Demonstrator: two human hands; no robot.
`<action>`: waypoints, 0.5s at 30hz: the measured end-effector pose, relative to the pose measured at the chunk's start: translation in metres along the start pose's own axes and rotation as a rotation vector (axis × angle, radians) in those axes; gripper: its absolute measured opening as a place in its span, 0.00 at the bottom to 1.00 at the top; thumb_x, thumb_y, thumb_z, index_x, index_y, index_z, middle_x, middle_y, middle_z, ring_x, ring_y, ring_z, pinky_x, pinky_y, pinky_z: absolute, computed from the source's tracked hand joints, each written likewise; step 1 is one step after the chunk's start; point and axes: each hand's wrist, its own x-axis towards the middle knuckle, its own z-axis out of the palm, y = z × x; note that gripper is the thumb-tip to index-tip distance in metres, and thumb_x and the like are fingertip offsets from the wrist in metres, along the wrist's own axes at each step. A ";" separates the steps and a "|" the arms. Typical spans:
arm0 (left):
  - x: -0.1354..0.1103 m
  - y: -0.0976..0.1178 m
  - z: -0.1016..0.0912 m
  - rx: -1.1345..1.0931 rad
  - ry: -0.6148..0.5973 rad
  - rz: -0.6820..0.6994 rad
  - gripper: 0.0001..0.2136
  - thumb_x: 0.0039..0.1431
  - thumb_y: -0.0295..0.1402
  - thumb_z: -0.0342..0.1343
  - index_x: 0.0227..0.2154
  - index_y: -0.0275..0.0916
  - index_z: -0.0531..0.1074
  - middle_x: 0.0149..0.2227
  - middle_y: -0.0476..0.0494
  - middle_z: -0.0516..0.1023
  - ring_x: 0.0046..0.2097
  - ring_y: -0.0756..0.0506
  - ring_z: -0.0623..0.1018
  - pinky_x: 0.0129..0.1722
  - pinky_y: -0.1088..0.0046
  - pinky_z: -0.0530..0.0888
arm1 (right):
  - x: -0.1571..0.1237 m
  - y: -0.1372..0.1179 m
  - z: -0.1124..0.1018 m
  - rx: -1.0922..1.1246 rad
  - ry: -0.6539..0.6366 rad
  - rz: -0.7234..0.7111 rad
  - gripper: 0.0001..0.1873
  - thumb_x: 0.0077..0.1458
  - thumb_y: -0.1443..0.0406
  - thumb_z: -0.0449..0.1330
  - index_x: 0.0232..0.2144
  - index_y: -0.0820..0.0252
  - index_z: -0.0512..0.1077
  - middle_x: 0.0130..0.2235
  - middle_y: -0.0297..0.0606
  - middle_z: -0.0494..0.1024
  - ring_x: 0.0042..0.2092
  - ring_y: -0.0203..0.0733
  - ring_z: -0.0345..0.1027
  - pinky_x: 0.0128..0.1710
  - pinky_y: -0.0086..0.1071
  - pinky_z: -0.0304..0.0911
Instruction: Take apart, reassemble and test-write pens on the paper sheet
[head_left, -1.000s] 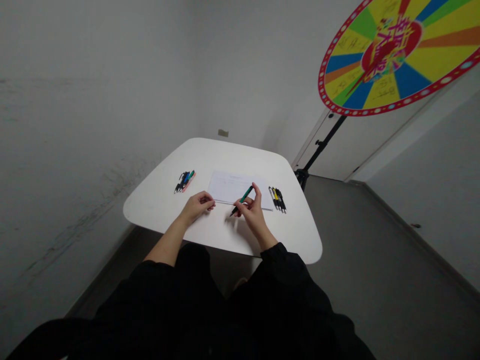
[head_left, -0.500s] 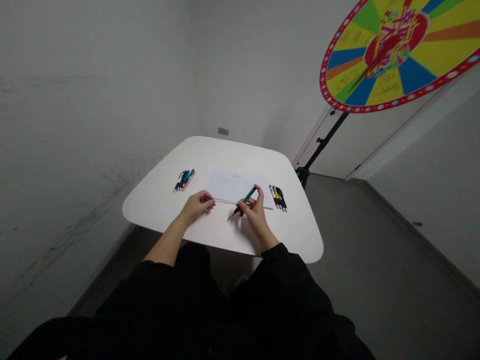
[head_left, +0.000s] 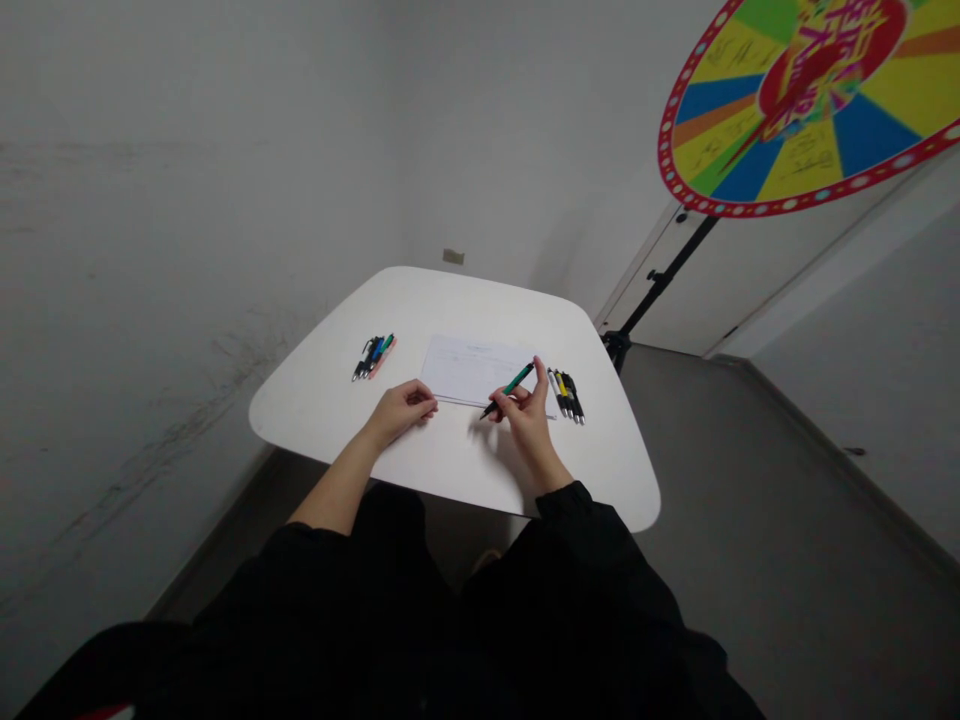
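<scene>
The right hand (head_left: 528,416) pinches a green-and-black pen (head_left: 517,380); its tip has shifted rightward, nearer the front edge of the paper (head_left: 463,368), seemingly not on the page. The left hand (head_left: 403,411), apart, curls beside it; whether it grips cannot be told.

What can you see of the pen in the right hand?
The pen is slim, green along the barrel and black toward the tip, and looks like plastic. It slants in the right hand, gripped by thumb and fingers, with a raised fingertip at or near its upper end. The tip points down at the table, just off the paper's near edge; whether it touches is unclear.
</scene>
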 end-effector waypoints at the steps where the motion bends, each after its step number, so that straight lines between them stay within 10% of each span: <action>1: 0.000 0.001 0.000 0.007 0.001 0.000 0.13 0.51 0.40 0.69 0.31 0.38 0.74 0.30 0.44 0.81 0.30 0.47 0.80 0.32 0.69 0.77 | 0.002 0.000 -0.001 0.000 0.006 0.000 0.59 0.51 0.58 0.69 0.73 0.43 0.37 0.35 0.28 0.79 0.25 0.37 0.70 0.26 0.33 0.70; 10: -0.003 0.003 0.002 0.165 -0.024 0.059 0.08 0.57 0.37 0.65 0.33 0.38 0.76 0.30 0.45 0.80 0.31 0.47 0.79 0.34 0.68 0.76 | 0.025 0.005 -0.004 0.011 0.087 -0.021 0.56 0.49 0.60 0.69 0.71 0.44 0.42 0.36 0.27 0.79 0.26 0.37 0.71 0.30 0.34 0.70; 15: -0.002 0.006 0.001 0.352 -0.011 0.184 0.05 0.60 0.35 0.62 0.37 0.40 0.78 0.34 0.45 0.81 0.35 0.46 0.78 0.37 0.68 0.74 | 0.051 0.013 -0.011 -0.024 0.197 -0.042 0.27 0.45 0.59 0.70 0.47 0.53 0.67 0.31 0.27 0.74 0.27 0.34 0.67 0.28 0.30 0.65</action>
